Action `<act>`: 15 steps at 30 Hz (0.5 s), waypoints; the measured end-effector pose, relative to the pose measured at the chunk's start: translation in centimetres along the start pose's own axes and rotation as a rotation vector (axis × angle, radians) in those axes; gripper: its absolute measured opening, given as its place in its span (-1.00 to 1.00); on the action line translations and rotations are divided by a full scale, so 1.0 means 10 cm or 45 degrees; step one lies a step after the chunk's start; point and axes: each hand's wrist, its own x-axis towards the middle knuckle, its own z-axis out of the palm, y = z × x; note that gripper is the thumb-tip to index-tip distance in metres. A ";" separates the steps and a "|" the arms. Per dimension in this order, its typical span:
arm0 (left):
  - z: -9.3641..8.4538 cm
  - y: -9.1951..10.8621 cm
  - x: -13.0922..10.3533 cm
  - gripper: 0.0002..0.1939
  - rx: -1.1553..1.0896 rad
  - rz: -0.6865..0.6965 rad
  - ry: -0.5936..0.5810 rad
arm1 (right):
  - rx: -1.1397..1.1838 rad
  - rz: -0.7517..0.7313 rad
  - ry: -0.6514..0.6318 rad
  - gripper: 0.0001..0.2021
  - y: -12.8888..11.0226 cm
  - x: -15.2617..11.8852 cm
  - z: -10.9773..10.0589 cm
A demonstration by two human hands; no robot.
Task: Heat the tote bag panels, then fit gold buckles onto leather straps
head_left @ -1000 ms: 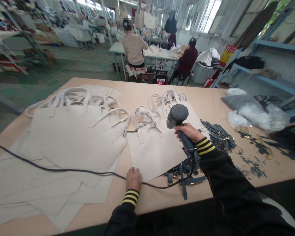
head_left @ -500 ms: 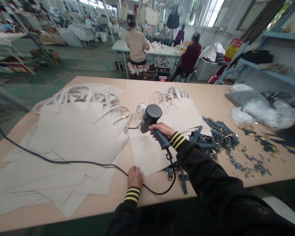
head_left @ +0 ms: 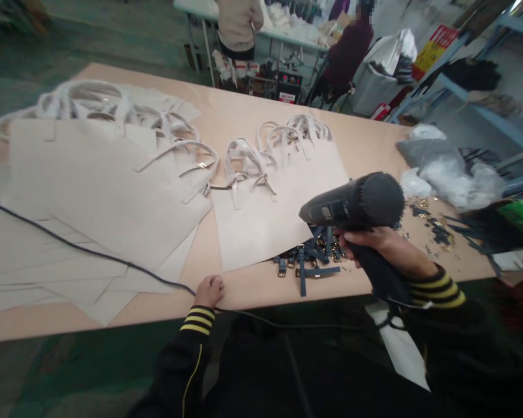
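My right hand (head_left: 379, 247) is wrapped round the handle of a black heat gun (head_left: 353, 203), held above the right part of the table with its nozzle pointing left. My left hand (head_left: 210, 290) lies closed at the table's front edge; its curled fingers hide whatever may be in them. A black cord (head_left: 131, 265) runs across from the left and passes under that hand. Before me lies a beige bag panel with handles (head_left: 261, 223). Dark straps with gold buckles (head_left: 314, 247) are heaped beside it, partly under the panel's edge.
A large stack of beige handled panels (head_left: 91, 180) covers the table's left side. Small gold and dark pieces (head_left: 438, 226) are scattered at right, with plastic bags (head_left: 444, 168) behind. A green box (head_left: 520, 220) stands at far right. Two people sit or stand at a farther table (head_left: 272, 32).
My right hand has swung the heat gun right and nearer me, off the panel. The cord now droops below the table edge. My left hand stays by the front edge. The view has tilted down.
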 end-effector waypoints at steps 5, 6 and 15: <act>-0.07 0.07 0.01 -0.91 -0.375 -0.180 0.155 | 0.015 0.209 -0.204 -0.69 0.41 -0.29 0.09; -0.09 0.10 0.05 -0.90 -0.416 -0.186 0.192 | 0.048 0.200 -0.292 -0.68 0.47 -0.25 0.18; -0.32 0.19 0.20 -0.84 -0.373 -0.114 0.360 | 0.291 0.169 -0.757 -0.71 0.68 0.36 1.07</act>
